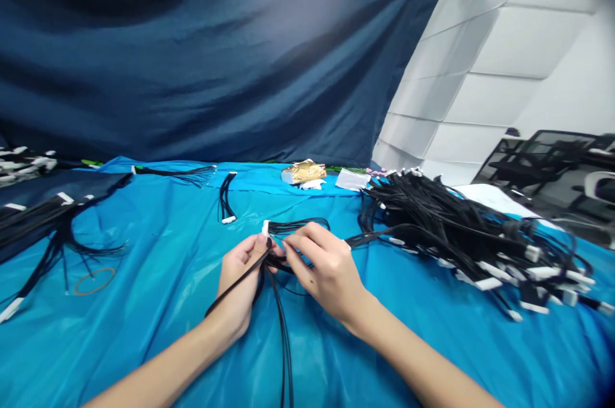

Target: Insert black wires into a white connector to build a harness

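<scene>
Between my two hands is a bundle of black cables (283,325), with several strands hanging down toward the front edge of the view. My left hand (240,273) is closed around the bundle just below a white connector (266,227), its thumb pressed on the cables. My right hand (329,267) pinches black strands close to the left fingertips; the exact grip is partly hidden by the fingers. Some strands loop behind the right hand, and a thicker length runs off to the right toward a heap of cables.
The large heap of black cables (432,216) with white connectors lies at the right. More cable bundles (52,235) rest at the left, beside an orange rubber band (95,281). A short cable (225,198), a gold packet (307,172) and white paper (352,179) lie farther back.
</scene>
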A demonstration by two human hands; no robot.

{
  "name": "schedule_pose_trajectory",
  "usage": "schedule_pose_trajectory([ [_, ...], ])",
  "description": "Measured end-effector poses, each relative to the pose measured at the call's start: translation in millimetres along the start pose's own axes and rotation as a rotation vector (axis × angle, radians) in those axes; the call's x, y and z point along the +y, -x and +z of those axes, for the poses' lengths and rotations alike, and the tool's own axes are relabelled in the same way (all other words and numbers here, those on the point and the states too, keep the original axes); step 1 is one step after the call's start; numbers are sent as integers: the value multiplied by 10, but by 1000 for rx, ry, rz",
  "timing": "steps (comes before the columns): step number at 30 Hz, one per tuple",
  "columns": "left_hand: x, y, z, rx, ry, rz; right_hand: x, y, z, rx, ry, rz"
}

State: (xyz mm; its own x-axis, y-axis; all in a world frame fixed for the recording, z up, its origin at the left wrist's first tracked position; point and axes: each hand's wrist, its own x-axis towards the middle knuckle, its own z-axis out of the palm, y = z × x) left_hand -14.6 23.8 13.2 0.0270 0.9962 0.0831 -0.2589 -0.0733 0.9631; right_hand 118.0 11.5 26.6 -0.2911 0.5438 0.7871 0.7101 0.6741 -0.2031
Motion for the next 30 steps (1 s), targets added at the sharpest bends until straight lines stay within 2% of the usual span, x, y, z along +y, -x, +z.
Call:
schedule_pose_trajectory([
  [4, -19, 4, 5, 32, -50, 29, -22, -17, -12, -33, 18, 15],
  [15, -54, -12, -12, 33, -109, 76, -33, -6, -35, -25, -35, 37],
  [25, -10, 16, 2, 19, -132, 59, -19, 12, -22, -12, -38, 22],
  [30, -1, 17, 0, -22, -188, 94, -19, 21, -22, -25, -20, 0],
])
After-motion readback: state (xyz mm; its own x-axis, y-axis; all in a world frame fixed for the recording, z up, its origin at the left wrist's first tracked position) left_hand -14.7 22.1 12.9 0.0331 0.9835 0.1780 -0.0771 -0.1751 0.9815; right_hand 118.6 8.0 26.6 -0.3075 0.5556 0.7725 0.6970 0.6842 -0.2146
